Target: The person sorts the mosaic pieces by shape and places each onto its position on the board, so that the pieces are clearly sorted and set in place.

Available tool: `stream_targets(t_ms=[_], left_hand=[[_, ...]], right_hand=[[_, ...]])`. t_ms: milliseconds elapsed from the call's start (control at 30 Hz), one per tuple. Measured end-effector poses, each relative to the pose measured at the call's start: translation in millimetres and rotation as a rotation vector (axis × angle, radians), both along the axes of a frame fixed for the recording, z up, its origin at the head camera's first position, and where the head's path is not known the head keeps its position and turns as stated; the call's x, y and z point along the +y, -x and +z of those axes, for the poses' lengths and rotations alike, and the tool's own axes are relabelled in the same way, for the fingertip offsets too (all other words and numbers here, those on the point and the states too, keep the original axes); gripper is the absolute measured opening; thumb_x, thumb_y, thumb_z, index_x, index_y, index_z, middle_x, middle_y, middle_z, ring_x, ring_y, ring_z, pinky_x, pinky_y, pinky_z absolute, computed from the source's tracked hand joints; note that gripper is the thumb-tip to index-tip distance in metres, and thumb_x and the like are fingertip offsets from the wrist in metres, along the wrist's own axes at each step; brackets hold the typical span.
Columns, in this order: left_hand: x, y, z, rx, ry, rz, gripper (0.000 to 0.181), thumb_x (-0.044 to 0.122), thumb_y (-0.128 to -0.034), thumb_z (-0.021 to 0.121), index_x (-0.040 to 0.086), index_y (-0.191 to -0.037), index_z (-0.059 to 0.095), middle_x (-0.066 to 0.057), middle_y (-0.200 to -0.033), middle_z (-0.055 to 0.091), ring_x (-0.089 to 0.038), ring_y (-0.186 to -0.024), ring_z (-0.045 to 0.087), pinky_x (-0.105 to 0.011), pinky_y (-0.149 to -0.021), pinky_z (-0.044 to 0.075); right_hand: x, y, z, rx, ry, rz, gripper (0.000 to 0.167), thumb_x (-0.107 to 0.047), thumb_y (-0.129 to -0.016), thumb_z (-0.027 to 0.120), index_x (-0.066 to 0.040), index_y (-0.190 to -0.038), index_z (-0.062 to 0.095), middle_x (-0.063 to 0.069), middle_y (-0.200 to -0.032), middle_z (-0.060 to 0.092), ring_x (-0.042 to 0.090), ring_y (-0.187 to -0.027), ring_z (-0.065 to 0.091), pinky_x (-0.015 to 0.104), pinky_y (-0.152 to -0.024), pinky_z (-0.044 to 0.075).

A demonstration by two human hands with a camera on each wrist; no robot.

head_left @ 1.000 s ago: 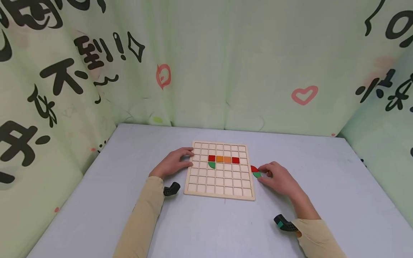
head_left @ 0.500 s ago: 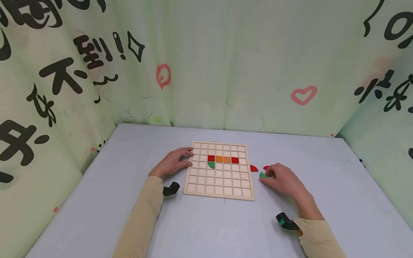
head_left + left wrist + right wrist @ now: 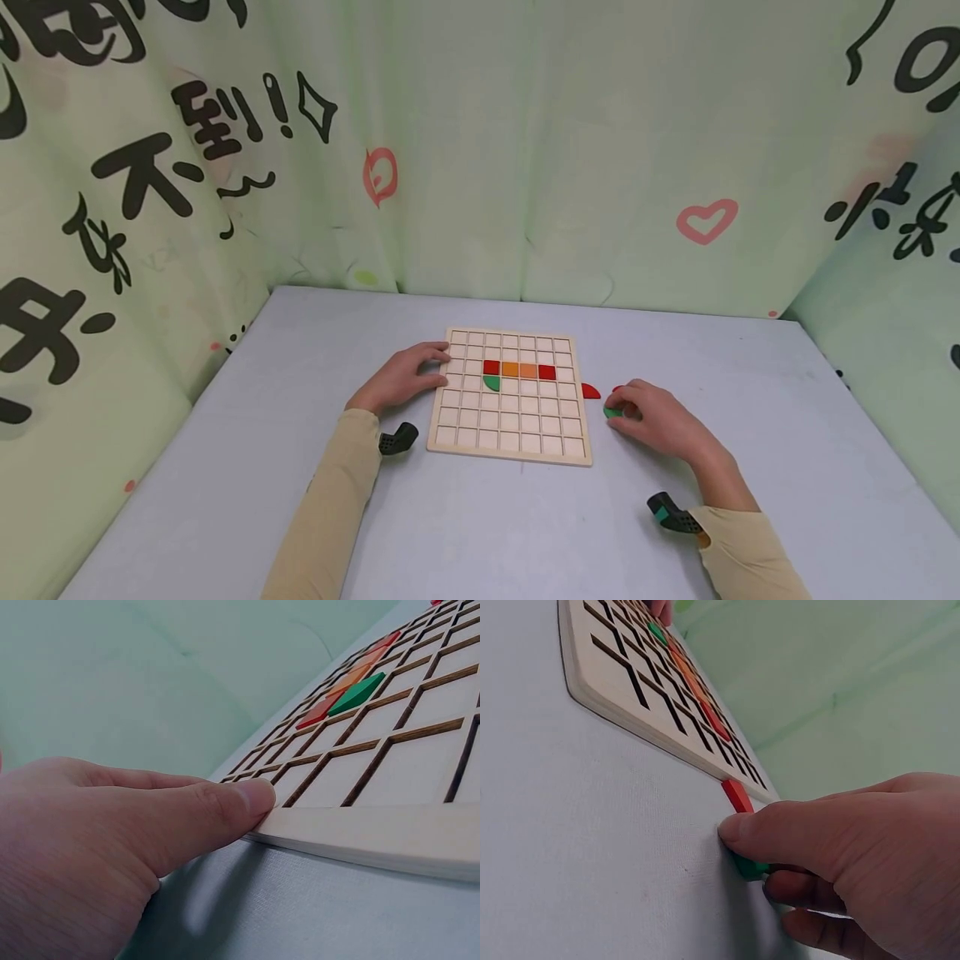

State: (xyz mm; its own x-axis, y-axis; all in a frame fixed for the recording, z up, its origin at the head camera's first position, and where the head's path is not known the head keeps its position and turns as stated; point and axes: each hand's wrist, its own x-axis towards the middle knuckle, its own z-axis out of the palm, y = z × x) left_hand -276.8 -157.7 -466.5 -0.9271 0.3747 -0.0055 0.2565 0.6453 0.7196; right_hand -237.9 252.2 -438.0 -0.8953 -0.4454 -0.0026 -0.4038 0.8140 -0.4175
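Observation:
In the head view a wooden grid board (image 3: 510,442) lies on the table. My left hand (image 3: 401,379) touches its left edge; the left wrist view shows the thumb (image 3: 244,801) resting on the rim. Right of the board, my right hand (image 3: 654,421) pinches a green quarter-round tile (image 3: 748,868) between thumb and fingers, low over the table. A red rounded tile (image 3: 591,391) lies against the board's right edge. A second red piece (image 3: 617,388) peeks out behind the right fingers, mostly hidden.
On the board, a row holds a red tile (image 3: 491,367), two orange tiles (image 3: 519,370) and another red tile (image 3: 547,372). A green quarter-round tile (image 3: 492,383) sits below the row's left end. A printed curtain (image 3: 525,167) surrounds the table (image 3: 465,533).
My right hand has moved right, away from the board, with the green tile. The red tile at the board's edge has stayed behind. My left hand has not moved.

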Motion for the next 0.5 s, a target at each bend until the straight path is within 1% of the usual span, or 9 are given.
stream_targets(t_ms=[167,267,400,500], left_hand=[[0.3,0.6,0.4,0.001,0.001,-0.004,0.042,0.023,-0.0925,0.069,0.006,-0.130,0.060,-0.003,-0.152,0.042,-0.024,-0.143,0.031,-0.038,-0.118,0.028],[0.3,0.7,0.7,0.001,-0.002,-0.003,0.043,0.024,-0.0925,0.069,0.005,-0.130,0.060,-0.003,-0.152,0.042,-0.024,-0.143,0.032,-0.038,-0.118,0.029],[-0.2,0.5,1.3,0.004,-0.009,-0.004,0.043,0.023,-0.0924,0.070,0.005,-0.130,0.060,-0.004,-0.152,0.042,-0.024,-0.143,0.032,-0.038,-0.118,0.029],[-0.6,0.4,1.6,0.005,-0.010,-0.008,0.043,0.023,-0.0923,0.070,0.005,-0.130,0.060,-0.004,-0.152,0.042,-0.024,-0.143,0.032,-0.038,-0.118,0.029]], right_hand=[[0.2,0.2,-0.4,0.009,0.024,0.000,0.016,-0.015,-0.088,0.073,-0.008,-0.103,0.070,-0.002,-0.092,0.058,0.013,-0.081,0.052,0.031,-0.071,0.052],[0.7,0.6,0.2,-0.001,0.033,-0.002,0.019,-0.016,-0.088,0.073,-0.008,-0.105,0.070,-0.002,-0.091,0.057,0.013,-0.080,0.051,0.029,-0.069,0.050],[1.7,1.2,0.8,-0.018,0.037,0.007,0.023,-0.013,-0.086,0.075,-0.007,-0.107,0.069,-0.002,-0.091,0.057,0.014,-0.081,0.051,0.028,-0.068,0.049],[1.7,1.3,0.9,-0.020,0.036,0.020,0.023,-0.010,-0.087,0.073,-0.006,-0.109,0.069,-0.001,-0.093,0.057,0.014,-0.081,0.051,0.027,-0.068,0.050]])
